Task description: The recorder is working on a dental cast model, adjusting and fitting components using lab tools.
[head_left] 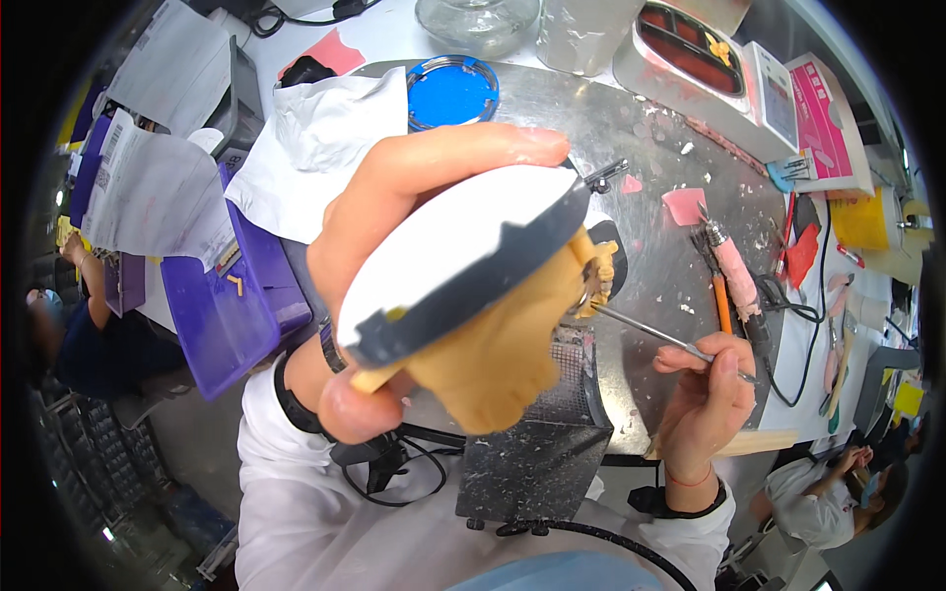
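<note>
Held up close in the middle of the view is a tan dental cast [493,369], its base fixed to a white and dark grey mounting plate [463,241]. My left hand [379,197] is closed around it, fingers over the white top and thumb beneath a tan peg. Tooth shapes show at the cast's right end. My right hand [705,399] pinches a thin metal dental carving tool [655,332] between thumb and fingers. The tool's tip reaches the tooth area; whether it touches cannot be made out. Much of the cast's far side is hidden.
Purple trays [217,325] and papers [163,187] lie left. Behind are a blue round dish [451,94] and a heating unit [709,74]. To the right lie pink wax [683,206], a corded pink-handled tool [731,264] and brushes [720,295]. A dark mesh-topped box [532,473] sits below.
</note>
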### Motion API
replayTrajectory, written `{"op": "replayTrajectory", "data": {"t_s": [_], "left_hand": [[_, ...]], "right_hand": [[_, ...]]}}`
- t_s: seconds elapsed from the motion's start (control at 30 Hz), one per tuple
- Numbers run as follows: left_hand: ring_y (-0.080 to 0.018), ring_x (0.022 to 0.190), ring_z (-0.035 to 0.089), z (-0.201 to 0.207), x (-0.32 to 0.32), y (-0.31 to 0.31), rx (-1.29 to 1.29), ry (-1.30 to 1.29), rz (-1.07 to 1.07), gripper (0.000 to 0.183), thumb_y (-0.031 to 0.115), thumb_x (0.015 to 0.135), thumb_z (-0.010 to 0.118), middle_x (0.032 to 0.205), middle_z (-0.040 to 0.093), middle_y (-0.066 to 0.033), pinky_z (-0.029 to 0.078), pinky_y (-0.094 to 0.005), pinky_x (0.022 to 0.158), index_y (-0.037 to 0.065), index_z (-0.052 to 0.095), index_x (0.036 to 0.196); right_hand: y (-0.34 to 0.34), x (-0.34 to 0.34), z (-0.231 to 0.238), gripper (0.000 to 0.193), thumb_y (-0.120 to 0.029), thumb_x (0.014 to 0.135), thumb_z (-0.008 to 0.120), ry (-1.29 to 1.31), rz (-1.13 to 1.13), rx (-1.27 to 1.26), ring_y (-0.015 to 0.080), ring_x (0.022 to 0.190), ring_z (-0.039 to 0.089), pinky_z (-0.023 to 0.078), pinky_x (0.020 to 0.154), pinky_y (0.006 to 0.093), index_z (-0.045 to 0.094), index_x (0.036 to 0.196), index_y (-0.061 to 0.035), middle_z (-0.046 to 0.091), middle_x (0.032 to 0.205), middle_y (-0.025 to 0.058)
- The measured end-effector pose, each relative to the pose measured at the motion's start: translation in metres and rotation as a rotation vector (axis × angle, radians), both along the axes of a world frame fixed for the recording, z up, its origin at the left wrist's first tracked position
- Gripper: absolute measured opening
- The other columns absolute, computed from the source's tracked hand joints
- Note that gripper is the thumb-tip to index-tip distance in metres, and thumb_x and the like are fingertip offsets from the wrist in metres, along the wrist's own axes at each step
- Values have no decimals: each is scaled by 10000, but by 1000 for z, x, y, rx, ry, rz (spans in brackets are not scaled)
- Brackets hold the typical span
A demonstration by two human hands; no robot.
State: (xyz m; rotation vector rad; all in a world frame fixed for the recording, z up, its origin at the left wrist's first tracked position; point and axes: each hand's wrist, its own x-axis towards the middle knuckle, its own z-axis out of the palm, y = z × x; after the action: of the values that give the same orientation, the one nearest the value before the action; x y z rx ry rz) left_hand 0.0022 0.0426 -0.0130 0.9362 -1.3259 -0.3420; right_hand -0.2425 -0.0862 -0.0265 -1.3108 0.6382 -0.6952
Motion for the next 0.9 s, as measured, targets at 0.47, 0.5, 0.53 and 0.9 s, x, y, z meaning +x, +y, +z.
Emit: {"op": "replayTrajectory", "data": {"t_s": [0.47,0.5,0.53,0.9], "left_hand": [[-326,850,552,-6,-14,-7,-145,30,50,1069,805,755,403,920,556,-260,441,-400,773,-123,333,1280],[-326,851,552,-6,-13,-5,-148,23,34,1067,804,752,411,921,557,-258,439,-398,771,-117,336,1284],[-326,852,552,-5,-13,-8,-141,9,13,1065,803,749,420,922,558,-257,438,-395,770,-111,338,1289],[-340,884,552,6,-2,1,-40,-226,-45,1012,764,750,501,952,561,-250,436,-415,773,-67,346,1306]], "right_hand": [[6,-14,-5,254,-204,1003,376,23,0,-54,212,756,650,513,754,319,487,1020,24,678,830,226],[7,-15,-4,255,-204,1003,376,39,3,-70,209,755,650,511,756,316,487,1017,24,679,827,223],[5,-19,-5,255,-205,1002,376,48,2,-78,206,754,650,508,759,313,487,1014,25,679,825,220],[1,-32,3,232,-162,985,388,84,110,-453,205,713,661,526,661,295,501,987,41,667,814,215]]}}
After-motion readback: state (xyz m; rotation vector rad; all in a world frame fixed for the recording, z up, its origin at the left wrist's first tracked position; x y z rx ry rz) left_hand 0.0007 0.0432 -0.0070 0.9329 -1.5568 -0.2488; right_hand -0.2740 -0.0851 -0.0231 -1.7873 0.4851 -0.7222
